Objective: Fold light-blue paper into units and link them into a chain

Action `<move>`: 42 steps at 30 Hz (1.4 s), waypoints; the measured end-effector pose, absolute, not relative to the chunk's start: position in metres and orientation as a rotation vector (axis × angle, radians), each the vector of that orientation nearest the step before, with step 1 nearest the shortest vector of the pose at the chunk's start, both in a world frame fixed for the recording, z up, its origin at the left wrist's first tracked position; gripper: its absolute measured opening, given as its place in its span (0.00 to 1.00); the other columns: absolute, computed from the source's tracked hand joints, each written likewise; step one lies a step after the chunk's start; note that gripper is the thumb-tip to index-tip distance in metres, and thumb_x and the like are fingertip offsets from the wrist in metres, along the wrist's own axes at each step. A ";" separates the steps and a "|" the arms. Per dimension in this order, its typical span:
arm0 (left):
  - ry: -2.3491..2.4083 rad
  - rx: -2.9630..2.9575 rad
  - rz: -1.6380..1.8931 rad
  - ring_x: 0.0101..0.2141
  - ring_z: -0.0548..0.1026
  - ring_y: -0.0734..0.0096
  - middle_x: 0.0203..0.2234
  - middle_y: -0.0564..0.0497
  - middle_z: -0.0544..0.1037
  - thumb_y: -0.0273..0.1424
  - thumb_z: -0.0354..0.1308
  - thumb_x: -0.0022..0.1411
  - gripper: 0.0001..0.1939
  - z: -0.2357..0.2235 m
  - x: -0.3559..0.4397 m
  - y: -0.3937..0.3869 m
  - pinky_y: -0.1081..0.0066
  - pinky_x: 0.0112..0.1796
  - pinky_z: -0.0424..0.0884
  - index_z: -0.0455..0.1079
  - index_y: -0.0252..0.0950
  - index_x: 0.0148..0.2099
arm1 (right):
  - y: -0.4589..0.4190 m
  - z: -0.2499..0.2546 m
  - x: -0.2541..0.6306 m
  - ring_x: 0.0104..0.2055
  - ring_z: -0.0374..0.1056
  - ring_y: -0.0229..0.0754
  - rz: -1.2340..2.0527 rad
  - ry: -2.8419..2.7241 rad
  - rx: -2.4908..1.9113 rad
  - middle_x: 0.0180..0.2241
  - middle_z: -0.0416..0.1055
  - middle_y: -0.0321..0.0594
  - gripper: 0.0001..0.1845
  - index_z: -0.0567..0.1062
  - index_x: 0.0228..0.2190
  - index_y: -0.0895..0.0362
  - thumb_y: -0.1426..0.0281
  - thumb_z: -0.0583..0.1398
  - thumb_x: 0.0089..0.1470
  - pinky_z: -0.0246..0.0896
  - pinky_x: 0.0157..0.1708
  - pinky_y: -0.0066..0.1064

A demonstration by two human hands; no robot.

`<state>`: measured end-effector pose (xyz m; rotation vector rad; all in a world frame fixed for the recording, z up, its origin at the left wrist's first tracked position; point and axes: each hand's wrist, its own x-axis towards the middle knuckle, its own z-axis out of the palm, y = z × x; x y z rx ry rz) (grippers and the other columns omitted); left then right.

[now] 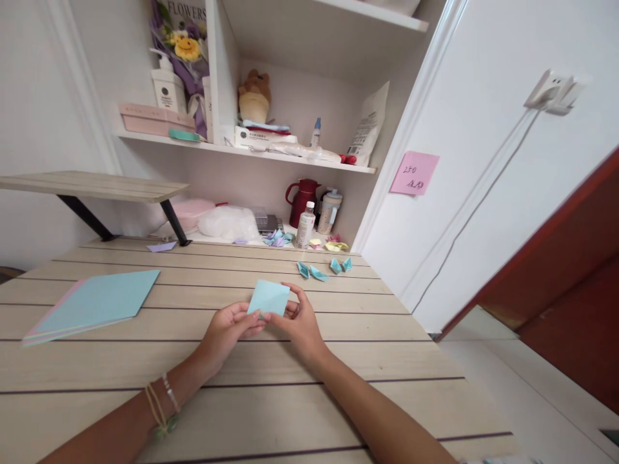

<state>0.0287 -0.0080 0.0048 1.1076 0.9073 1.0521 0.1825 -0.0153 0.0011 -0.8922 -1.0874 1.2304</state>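
Observation:
A small light-blue folded paper (269, 298) is held just above the wooden table (242, 393) in the middle of the view. My left hand (228, 328) pinches its lower left corner with thumb and fingers. My right hand (298, 322) grips its right edge, fingers curled round it. Both hands meet under the paper. A stack of coloured paper sheets (94, 304), light blue on top, lies on the table to the left of my hands.
Several small folded blue paper pieces (323, 268) lie beyond my hands. Farther back stand a white bottle (305, 225), a red kettle (302, 200) and more folded papers (278, 238). Shelves hold boxes and a plush toy. A pink sticky note (414, 173) hangs on the wall at right.

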 end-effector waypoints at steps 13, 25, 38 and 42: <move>0.914 1.163 1.020 0.34 0.77 0.63 0.28 0.44 0.80 0.36 0.63 0.47 0.13 0.003 0.028 -0.006 0.68 0.38 0.72 0.72 0.31 0.31 | -0.016 0.008 0.186 0.23 0.66 0.36 1.158 -1.161 -0.949 0.25 0.72 0.33 0.35 0.61 0.44 0.54 0.71 0.67 0.32 0.60 0.24 0.26; 0.915 1.256 0.994 0.32 0.78 0.61 0.25 0.45 0.80 0.38 0.62 0.48 0.14 0.001 0.034 -0.009 0.66 0.37 0.73 0.71 0.31 0.31 | -0.016 0.007 0.188 0.27 0.67 0.39 1.214 -0.958 -0.928 0.25 0.73 0.37 0.27 0.67 0.38 0.58 0.68 0.68 0.33 0.63 0.29 0.31; 0.913 1.356 0.993 0.30 0.78 0.63 0.25 0.44 0.79 0.37 0.60 0.50 0.12 0.006 0.027 -0.009 0.69 0.33 0.73 0.70 0.31 0.30 | -0.005 0.007 0.206 0.21 0.59 0.35 1.214 -1.204 -0.935 0.16 0.62 0.34 0.22 0.68 0.14 0.60 0.55 0.60 0.43 0.59 0.24 0.27; 0.931 1.340 0.958 0.29 0.78 0.63 0.27 0.45 0.80 0.37 0.60 0.50 0.13 0.008 0.027 -0.011 0.71 0.31 0.73 0.70 0.31 0.34 | -0.007 0.003 0.201 0.20 0.55 0.33 1.124 -1.305 -1.002 0.15 0.59 0.33 0.23 0.67 0.15 0.59 0.53 0.57 0.46 0.55 0.22 0.26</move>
